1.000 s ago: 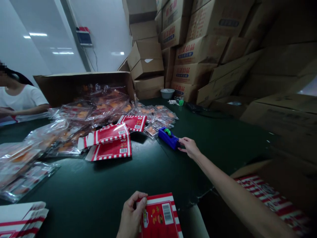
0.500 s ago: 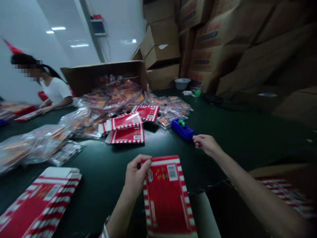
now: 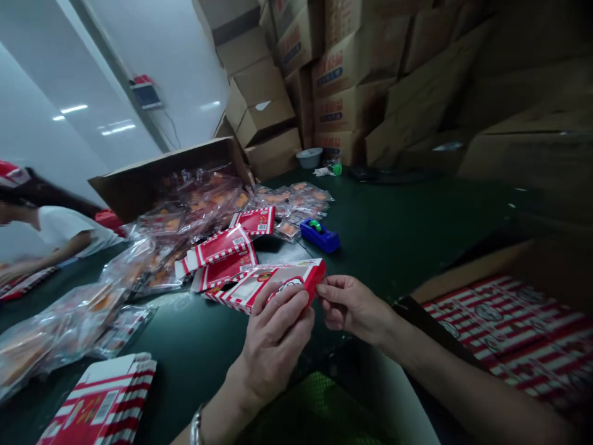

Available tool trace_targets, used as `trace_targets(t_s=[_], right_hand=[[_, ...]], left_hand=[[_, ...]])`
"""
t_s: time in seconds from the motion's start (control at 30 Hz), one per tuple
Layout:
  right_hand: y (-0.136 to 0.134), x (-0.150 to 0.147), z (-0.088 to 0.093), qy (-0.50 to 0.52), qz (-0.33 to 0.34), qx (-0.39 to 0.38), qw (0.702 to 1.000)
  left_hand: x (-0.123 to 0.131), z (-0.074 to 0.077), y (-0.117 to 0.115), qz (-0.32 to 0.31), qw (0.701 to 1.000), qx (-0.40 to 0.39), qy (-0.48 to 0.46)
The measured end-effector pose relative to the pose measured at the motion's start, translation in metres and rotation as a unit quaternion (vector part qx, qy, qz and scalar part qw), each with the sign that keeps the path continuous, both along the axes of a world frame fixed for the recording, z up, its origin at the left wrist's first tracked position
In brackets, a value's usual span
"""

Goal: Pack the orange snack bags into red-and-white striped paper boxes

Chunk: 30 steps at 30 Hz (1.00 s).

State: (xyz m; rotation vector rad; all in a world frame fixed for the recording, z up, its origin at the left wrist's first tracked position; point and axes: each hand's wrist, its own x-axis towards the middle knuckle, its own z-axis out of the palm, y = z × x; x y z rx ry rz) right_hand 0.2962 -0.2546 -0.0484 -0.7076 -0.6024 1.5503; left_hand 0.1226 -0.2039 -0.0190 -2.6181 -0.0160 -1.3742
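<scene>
My left hand (image 3: 278, 346) is wrapped round a red-and-white striped cardboard box (image 3: 287, 272), tilted so its printed, windowed face and red end show. My right hand (image 3: 354, 309) is pinched at that red end; whatever lies between its fingertips is too small to make out. Just beyond the hands stands a blue tape dispenser (image 3: 325, 240) with a green roll. More red-and-white boxes (image 3: 222, 250) lie behind and left of the held one. At the lower left is a stack of flattened red-and-white boxes (image 3: 102, 402).
Clear bags with orange contents (image 3: 204, 201) spill from a carton (image 3: 120, 185) across the green table (image 3: 389, 213). A carton of striped boxes (image 3: 491, 315) stands at right. Behind are stacked cartons (image 3: 343, 74) and a grey bowl (image 3: 309, 158). A co-worker (image 3: 60, 228) sits at far left.
My right hand has come from the tape dispenser to the end of the box. The box has turned and lifted in my left hand, now gripped from above. The view has swung right.
</scene>
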Motion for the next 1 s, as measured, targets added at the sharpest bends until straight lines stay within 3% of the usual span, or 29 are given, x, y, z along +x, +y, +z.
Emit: trace_targets(t_s=[0.17,0.37,0.5,0.63,0.7,0.77,0.8,0.83,0.9,0.97,1.0], right_hand=[[-0.002,-0.009,-0.013,0.015,0.009,0.018,1.000],[-0.011,-0.035,-0.018,-0.004,-0.040,0.086,0.995],[-0.006,-0.041,-0.035,-0.161,-0.111,0.074,0.978],[-0.001,-0.004,-0.050,-0.299,-0.168,0.034,0.939],[-0.008,0.025,-0.037,-0.326,-0.237,0.024,0.915],[-0.019,0.047,-0.005,-0.360,-0.296,0.042,0.884],[-0.024,0.052,0.015,-0.390,-0.294,0.071,0.870],[-0.027,0.054,0.035,-0.456,-0.240,0.125,0.848],[-0.028,0.047,0.068,-0.558,-0.042,0.212,0.801],[-0.022,0.032,0.079,-0.592,0.122,0.248,0.757],[-0.018,0.025,0.075,-0.593,0.147,0.251,0.751]], left_hand=[[-0.003,0.009,-0.005,-0.017,0.999,-0.038,-0.012],[-0.014,0.010,-0.022,-0.025,0.963,-0.256,-0.076],[-0.020,0.007,-0.026,-0.032,0.928,-0.355,-0.105],[-0.025,0.007,-0.028,-0.035,0.928,-0.351,-0.121],[-0.026,0.009,-0.027,-0.028,0.929,-0.349,-0.118],[-0.025,0.011,-0.025,-0.034,0.932,-0.345,-0.106],[-0.024,0.012,-0.023,-0.045,0.935,-0.338,-0.097],[-0.023,0.014,-0.022,-0.057,0.939,-0.328,-0.087],[-0.022,0.017,-0.021,-0.078,0.947,-0.305,-0.058],[-0.022,0.020,-0.026,-0.082,0.951,-0.298,-0.013],[-0.023,0.020,-0.029,-0.081,0.949,-0.304,0.016]])
